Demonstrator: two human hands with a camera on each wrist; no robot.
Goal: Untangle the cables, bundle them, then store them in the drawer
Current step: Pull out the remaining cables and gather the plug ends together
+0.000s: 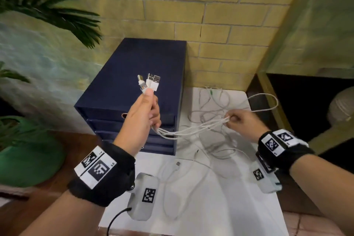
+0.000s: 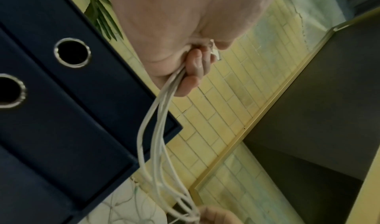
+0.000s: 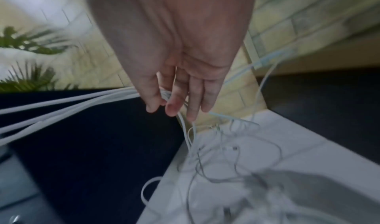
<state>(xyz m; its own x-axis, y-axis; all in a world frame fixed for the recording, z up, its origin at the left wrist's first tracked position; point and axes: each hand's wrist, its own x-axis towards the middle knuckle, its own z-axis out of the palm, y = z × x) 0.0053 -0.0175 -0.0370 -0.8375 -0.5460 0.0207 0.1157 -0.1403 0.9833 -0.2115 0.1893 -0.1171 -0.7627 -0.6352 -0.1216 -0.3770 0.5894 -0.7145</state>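
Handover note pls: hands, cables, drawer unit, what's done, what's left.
Left hand: grips the cables just below their USB plugs, plugs up.
Right hand: pinches the same strands further along, off the table.
The rest of the cables lies in a loose tangle on the white table, right of the blue drawer unit.
Done: plug ends gathered.
Left: finish untangling, bundle, open a drawer, all look shut, and store.
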